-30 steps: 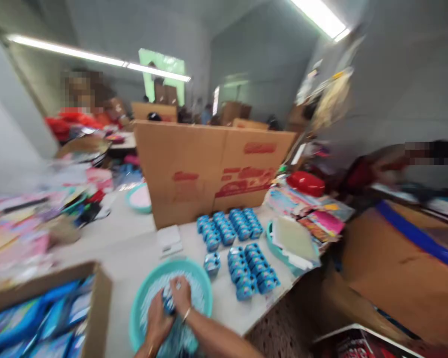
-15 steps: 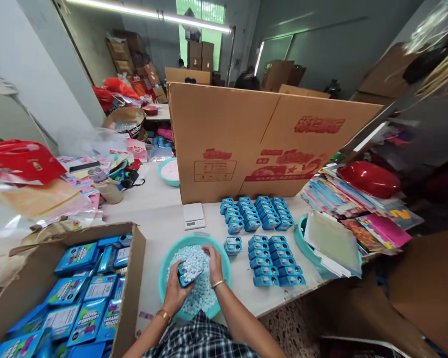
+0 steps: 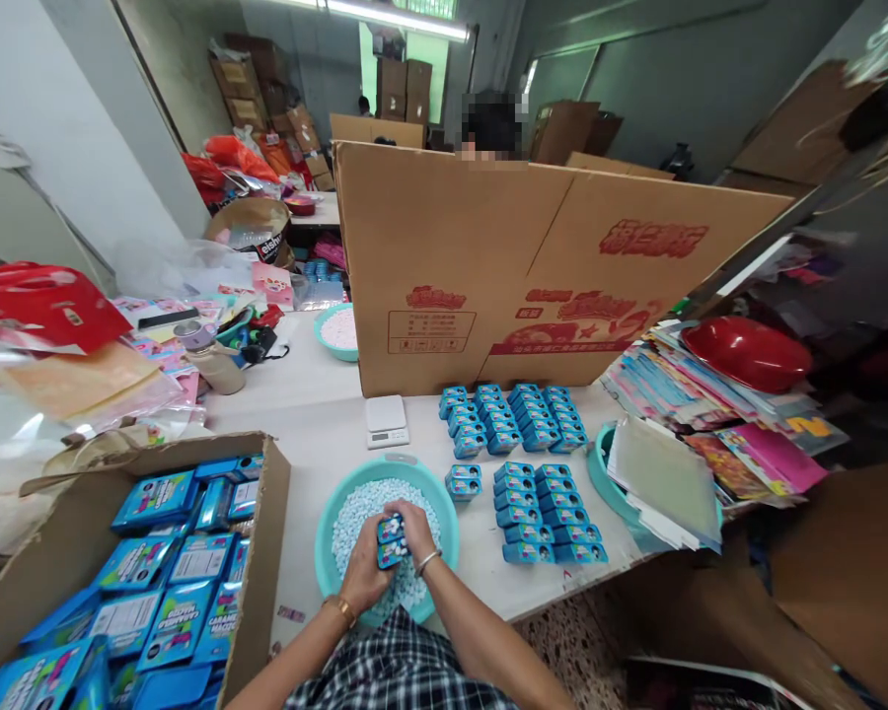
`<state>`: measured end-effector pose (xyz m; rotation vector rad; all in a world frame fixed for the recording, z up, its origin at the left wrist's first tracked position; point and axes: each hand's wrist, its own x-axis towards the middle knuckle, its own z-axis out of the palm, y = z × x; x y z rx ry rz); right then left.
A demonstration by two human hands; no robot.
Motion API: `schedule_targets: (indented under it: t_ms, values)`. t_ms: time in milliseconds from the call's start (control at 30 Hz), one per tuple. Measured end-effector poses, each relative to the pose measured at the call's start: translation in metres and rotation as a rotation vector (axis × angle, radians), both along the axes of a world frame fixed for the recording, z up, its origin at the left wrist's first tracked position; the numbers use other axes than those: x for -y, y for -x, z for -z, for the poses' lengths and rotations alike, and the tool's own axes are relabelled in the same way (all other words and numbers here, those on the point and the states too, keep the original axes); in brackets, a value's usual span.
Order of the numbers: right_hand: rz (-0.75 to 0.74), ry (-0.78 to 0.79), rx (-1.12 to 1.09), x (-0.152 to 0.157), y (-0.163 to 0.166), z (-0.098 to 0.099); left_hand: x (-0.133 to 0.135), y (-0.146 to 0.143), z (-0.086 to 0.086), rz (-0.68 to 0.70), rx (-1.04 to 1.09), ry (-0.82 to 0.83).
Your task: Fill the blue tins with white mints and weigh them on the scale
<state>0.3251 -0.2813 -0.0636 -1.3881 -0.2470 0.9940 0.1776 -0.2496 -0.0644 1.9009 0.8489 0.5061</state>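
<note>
Firstly, head view: the left hand [image 3: 361,582] and right hand [image 3: 416,525] both close on one small blue tin [image 3: 391,540], the left grip cupping it from below and the right grip pressing over its top and far side; the tin hangs just above the white pellets [image 3: 355,513] that fill the teal basin [image 3: 324,532].

Risks, as judged: the tin is small and smooth-looking and is held by fingertips, so it could slip and drop into the pellets; a tilt of the tin, should its lid be unlatched, could spill pellets over the basin's rim onto the surface [image 3: 318,444]; whether the lid is latched cannot be told. The basin sits near the front edge of the surface, close to the person's body; a push from a forearm could slide it off. A lone pair of tins [image 3: 463,481] stands just beside the basin's right rim, and the rows of blue tins [image 3: 548,513] lie close behind them; a wide right elbow could knock them over.

Room: the open cardboard box [image 3: 270,532] hems the left side; the paper stack [image 3: 662,473] and cardboard divider [image 3: 488,266] close off right and far sides; free surface remains between the basin and the small scale [image 3: 385,421].
</note>
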Motion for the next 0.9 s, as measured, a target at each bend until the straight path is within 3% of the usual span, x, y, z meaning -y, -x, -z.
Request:
schedule_targets:
  t_ms: [267,433,600,733,900]
  values:
    - [-0.004,0.001,0.003,0.001,0.012,0.002,-0.004,0.002,0.002,-0.023,-0.019,0.021]
    - [-0.010,0.058,-0.112,0.015,-0.009,-0.003,-0.005,0.015,-0.015,-0.050,0.049,0.275]
    - [0.013,-0.065,0.006,0.015,0.005,-0.017,0.000,0.016,-0.028,-0.051,0.166,0.480]
    - [-0.067,-0.120,0.001,0.013,0.018,-0.026,0.002,0.012,-0.039,-0.030,0.185,0.550]
    - [0.085,-0.110,-0.174,0.032,-0.012,-0.044,-0.001,0.022,-0.064,0.059,0.231,0.550]
